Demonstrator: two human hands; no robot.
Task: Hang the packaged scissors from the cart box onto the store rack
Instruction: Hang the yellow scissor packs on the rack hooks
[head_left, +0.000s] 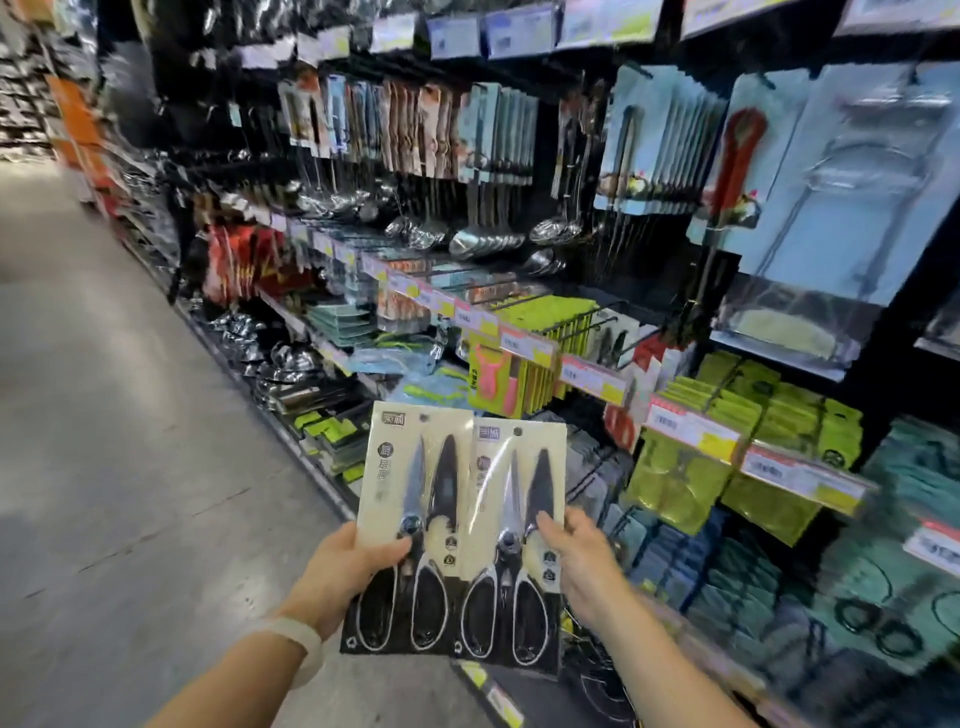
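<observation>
While both hands hold up scissors packs, the rack waits just beyond.

With the left hand (348, 566) gripping the left pack (410, 525) at its lower edge and the right hand (582, 561) gripping the right pack (511, 540) at its side, the two cards stand upright, side by side and a little overlapped, in front of the rack (571, 322). Each pack looks like a stiff card under glossy plastic, probably light but heavy at the bottom because of the handles, and slippery to the fingers; I think it is better to hold the card near the middle and guide the small hole at the top onto a hook. Around them is a store aisle with a grey floor (104, 415), price tags (691, 426) along the shelves, and hanging ladles (483, 239) above. No cart box is visible.
</observation>
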